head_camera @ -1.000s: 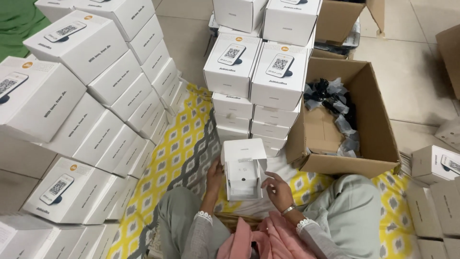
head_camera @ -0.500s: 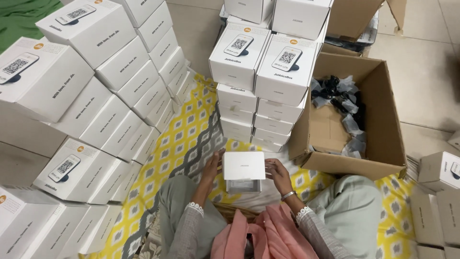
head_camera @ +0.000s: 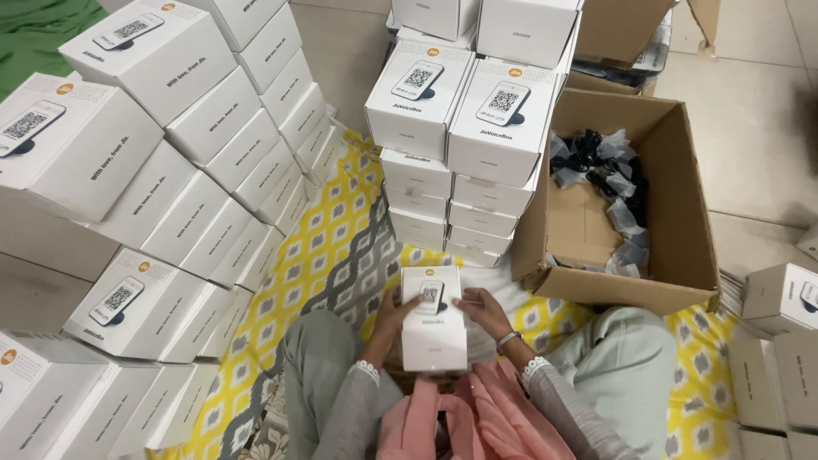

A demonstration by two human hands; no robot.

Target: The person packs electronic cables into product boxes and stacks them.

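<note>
The left hand [head_camera: 394, 313] and the right hand [head_camera: 482, 308] together grasp one small white box [head_camera: 433, 317], one on each side. The left hand's fingers curl round the box's left edge; the right hand lies flatter against the right side, fingers spread, with a thin bangle [head_camera: 508, 339] on that wrist. The box is held upright over the person's lap, just in front of the knees, its top face turned to the camera and showing a picture of a small device.

The person sits cross-legged on a yellow, grey and white patterned mat [head_camera: 341, 247], with a pink scarf [head_camera: 486, 422] hanging down in front.

Straight ahead stands a stack of matching white boxes [head_camera: 452, 145]: two columns side by side, about five boxes visible in each, with two more boxes on a higher layer behind at the top edge. To the left rises a long wall of the same boxes [head_camera: 170, 170], well over twenty, too many and too overlapped to count exactly. At the right edge are several more white boxes [head_camera: 780, 341], at least four, partly cut off.

One open cardboard carton [head_camera: 682, 247] sits on the mat's right side, just beside the central stack. In it lies a heap of small black parts in clear bags [head_camera: 613, 187]; their number cannot be told. A second cardboard carton [head_camera: 626, 38] shows behind it.
</note>
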